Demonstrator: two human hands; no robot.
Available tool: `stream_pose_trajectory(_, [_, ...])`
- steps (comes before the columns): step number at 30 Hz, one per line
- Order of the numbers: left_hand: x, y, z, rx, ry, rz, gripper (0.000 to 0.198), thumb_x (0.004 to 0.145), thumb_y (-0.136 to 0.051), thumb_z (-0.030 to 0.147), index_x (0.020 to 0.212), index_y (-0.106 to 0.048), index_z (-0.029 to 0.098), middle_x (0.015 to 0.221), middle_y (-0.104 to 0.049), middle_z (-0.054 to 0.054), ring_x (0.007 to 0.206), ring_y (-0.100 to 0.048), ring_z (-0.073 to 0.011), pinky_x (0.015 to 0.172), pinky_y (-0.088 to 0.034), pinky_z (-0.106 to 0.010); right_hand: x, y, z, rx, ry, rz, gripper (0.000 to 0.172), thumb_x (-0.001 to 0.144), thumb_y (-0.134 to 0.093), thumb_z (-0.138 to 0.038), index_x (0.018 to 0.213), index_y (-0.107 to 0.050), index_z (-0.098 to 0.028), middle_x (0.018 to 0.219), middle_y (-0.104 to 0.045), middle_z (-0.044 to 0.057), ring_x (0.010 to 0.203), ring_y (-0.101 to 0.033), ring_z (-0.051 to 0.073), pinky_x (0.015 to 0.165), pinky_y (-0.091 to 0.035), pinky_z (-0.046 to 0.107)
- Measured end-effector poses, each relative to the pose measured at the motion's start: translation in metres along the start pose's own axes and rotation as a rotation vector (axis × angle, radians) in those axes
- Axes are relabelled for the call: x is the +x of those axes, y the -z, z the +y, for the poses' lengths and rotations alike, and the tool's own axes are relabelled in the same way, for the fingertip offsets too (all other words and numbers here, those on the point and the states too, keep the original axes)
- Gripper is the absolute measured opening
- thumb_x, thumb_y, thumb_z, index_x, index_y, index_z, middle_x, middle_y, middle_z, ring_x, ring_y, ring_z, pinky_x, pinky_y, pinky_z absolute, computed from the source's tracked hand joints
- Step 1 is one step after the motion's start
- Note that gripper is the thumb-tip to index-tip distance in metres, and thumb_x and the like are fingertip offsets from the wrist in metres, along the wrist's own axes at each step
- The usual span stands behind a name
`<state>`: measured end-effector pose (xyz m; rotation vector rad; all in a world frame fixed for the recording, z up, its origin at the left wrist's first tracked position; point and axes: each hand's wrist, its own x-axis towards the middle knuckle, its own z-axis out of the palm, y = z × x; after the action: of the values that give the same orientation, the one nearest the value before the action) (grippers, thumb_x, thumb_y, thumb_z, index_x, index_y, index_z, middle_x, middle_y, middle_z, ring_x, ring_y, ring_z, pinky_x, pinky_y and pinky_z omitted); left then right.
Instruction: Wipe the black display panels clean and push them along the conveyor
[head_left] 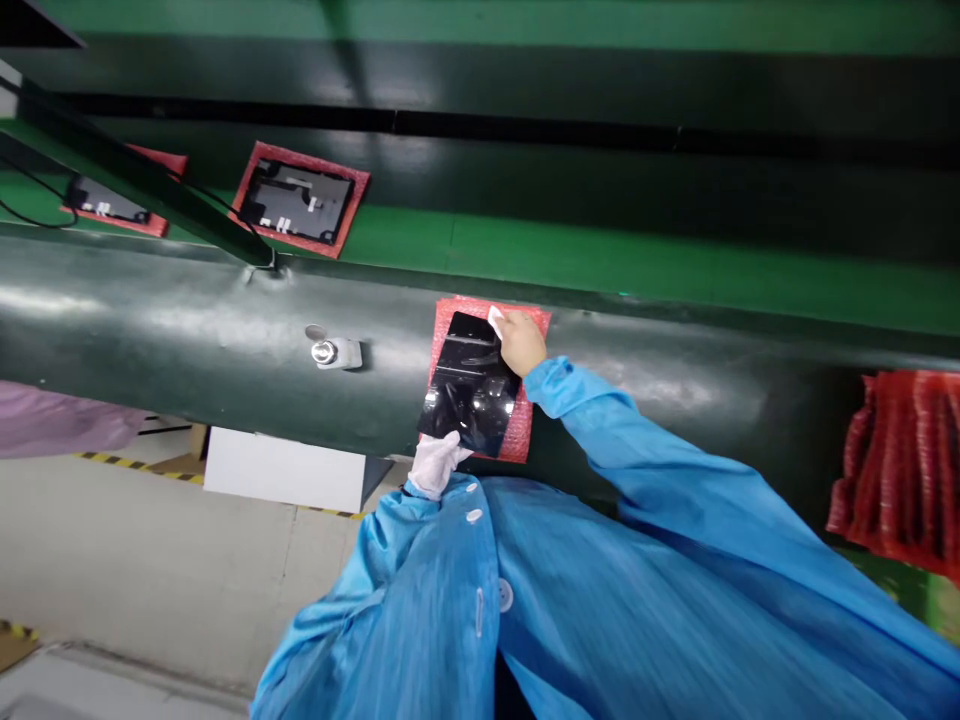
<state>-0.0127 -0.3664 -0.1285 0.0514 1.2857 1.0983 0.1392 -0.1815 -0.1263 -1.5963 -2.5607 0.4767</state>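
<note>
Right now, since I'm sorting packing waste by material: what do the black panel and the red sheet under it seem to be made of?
The black panel, gripped at its lower edge by the left hand, looks like glass or glossy plastic: mirror-smooth, with sharp light reflections. The red sheet looks like bubble wrap or foam film: matt, finely dimpled.

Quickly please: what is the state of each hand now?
Left hand: closed on the near corner of the black panel.
Right hand: at the panel's far corner with a small white piece; grip cannot be told.
</note>
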Motion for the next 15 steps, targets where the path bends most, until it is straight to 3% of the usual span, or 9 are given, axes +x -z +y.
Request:
stream_pose_trajectory(2, [-0.002,-0.001,0.001,-0.01,-0.009,-0.012,0.047,0.055,-0.086,0.034,0.089,-0.065,0.01,0.062,-0.06,0.002,0.065,-0.065,-0.0158,0.072,-0.061,-0.038,0.005,-0.001,-0.01,0.018,0.094,-0.028,0.044,0.088,-0.032,-0.005,0.126,-0.055,-0.008,0.098,-0.059,0.015,0.086,-0.047,0.024,0.079,-0.04,0.037])
stream_pose_trajectory(5, [-0.004,-0.005,0.002,-0.043,-0.019,-0.073,0.052,0.058,-0.085,0.031,0.101,-0.064,0.013,0.067,-0.062,0.002,0.065,-0.063,-0.0128,0.078,-0.06,-0.041,0.002,-0.004,-0.029,0.076,0.418,-0.16,0.041,0.087,-0.038,-0.007,0.122,-0.059,-0.012,0.095,-0.06,0.012,0.085,-0.047,0.022,0.079,-0.041,0.034])
stream_pose_trajectory(6, [-0.004,-0.006,0.003,-0.059,-0.022,-0.095,0.054,0.058,-0.085,0.03,0.105,-0.063,0.014,0.069,-0.062,0.002,0.064,-0.062,-0.0117,0.08,-0.059,-0.043,0.006,-0.004,-0.031,0.08,0.461,-0.183,0.04,0.088,-0.039,-0.007,0.121,-0.059,-0.013,0.094,-0.06,0.011,0.085,-0.047,0.021,0.079,-0.04,0.034])
stream_pose_trajectory(7, [-0.005,-0.007,0.003,-0.077,-0.029,-0.116,0.056,0.059,-0.085,0.03,0.108,-0.062,0.014,0.073,-0.063,0.002,0.065,-0.062,-0.0115,0.081,-0.059,-0.044,0.013,-0.002,-0.03,0.071,0.444,-0.184,0.039,0.089,-0.037,-0.007,0.121,-0.059,-0.013,0.094,-0.06,0.012,0.086,-0.046,0.022,0.079,-0.04,0.034])
stream_pose_trajectory(10, [-0.008,-0.012,0.006,-0.109,-0.053,-0.154,0.059,0.062,-0.082,0.028,0.115,-0.059,0.017,0.091,-0.067,-0.002,0.081,-0.066,-0.0164,0.085,-0.057,-0.045,0.037,0.003,-0.027,0.0,0.161,-0.075,0.042,0.089,-0.033,-0.006,0.125,-0.056,-0.008,0.099,-0.06,0.016,0.089,-0.047,0.024,0.081,-0.038,0.037])
stream_pose_trajectory(11, [-0.008,-0.013,0.006,-0.094,-0.051,-0.156,0.056,0.064,-0.081,0.025,0.115,-0.059,0.017,0.096,-0.067,-0.003,0.086,-0.066,-0.0178,0.086,-0.057,-0.044,0.037,0.002,-0.031,-0.01,0.129,-0.066,0.043,0.088,-0.033,-0.006,0.126,-0.054,-0.007,0.101,-0.059,0.017,0.09,-0.047,0.025,0.081,-0.038,0.038])
stream_pose_trajectory(13, [-0.008,-0.016,0.007,0.025,-0.037,-0.105,0.039,0.07,-0.074,0.017,0.107,-0.062,0.013,0.096,-0.068,-0.004,0.086,-0.066,-0.0175,0.083,-0.058,-0.039,0.019,-0.003,-0.047,0.019,0.281,-0.143,0.045,0.087,-0.035,-0.006,0.128,-0.054,-0.007,0.102,-0.06,0.017,0.09,-0.047,0.026,0.079,-0.039,0.038])
stream_pose_trajectory(15, [-0.008,-0.018,0.008,0.182,-0.035,-0.005,0.014,0.079,-0.058,0.011,0.09,-0.066,0.008,0.083,-0.067,-0.004,0.08,-0.066,-0.0151,0.078,-0.058,-0.03,-0.014,-0.011,-0.066,0.092,0.587,-0.281,0.043,0.089,-0.036,-0.008,0.126,-0.056,-0.011,0.097,-0.062,0.015,0.086,-0.048,0.024,0.075,-0.04,0.037])
